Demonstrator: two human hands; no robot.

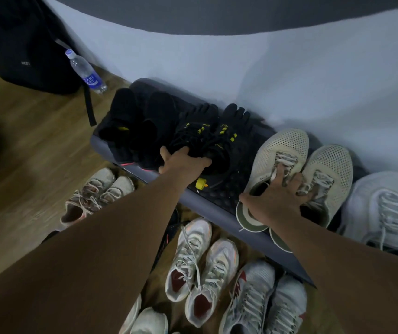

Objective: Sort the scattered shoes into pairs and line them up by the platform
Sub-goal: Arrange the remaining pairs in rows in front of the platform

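Left hand: fingers curled into the heel end of the black five-toed shoes with yellow lace tabs, gripping them mid-way along the dark grey platform with black textured mat.
Right hand: well apart from the left, fingers hooked over the tongues of the cream perforated mesh sneakers, thumb at one collar, holding the pair together, heels over the platform's front edge.
Platform's left end: black soft slip-on shoes, side by side.
Platform's right end: white knit lace-up sneakers.
Wooden floor below the front edge: beige worn sneakers, white sneakers with red lining, grey-white sneakers with red trim.
Far left: black backpack, clear plastic water bottle with blue label beside it.
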